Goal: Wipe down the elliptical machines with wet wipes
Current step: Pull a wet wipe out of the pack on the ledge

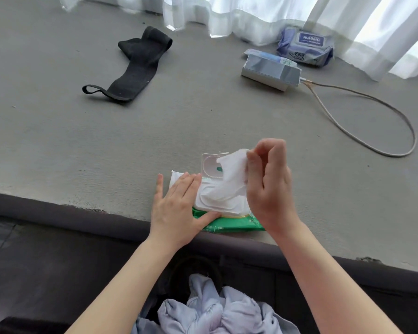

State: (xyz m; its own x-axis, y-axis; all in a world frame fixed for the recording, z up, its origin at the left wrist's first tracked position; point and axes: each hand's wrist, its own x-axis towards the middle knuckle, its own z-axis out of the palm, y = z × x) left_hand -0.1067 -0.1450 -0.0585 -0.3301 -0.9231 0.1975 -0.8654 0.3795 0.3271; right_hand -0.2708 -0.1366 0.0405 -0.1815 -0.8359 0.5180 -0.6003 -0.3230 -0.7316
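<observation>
A green and white pack of wet wipes [229, 224] lies near the front edge of a grey ledge [106, 145], its clear plastic lid [211, 166] flipped open and standing up. My left hand [176, 208] lies flat on the left end of the pack, fingers straight, thumb along its front side. My right hand [268, 184] pinches a white wet wipe [229, 179] and holds it up out of the pack's opening; the wipe's lower part still hangs into the pack. No elliptical machine is in view.
A black strap with a loop [133, 68] lies at the back left. At the back right sit a white box [270, 71] with a beige cable [362, 116], and a blue wipes pack [307, 48] by the white curtains [275, 13]. Pale cloth [217, 309] is bunched below my arms.
</observation>
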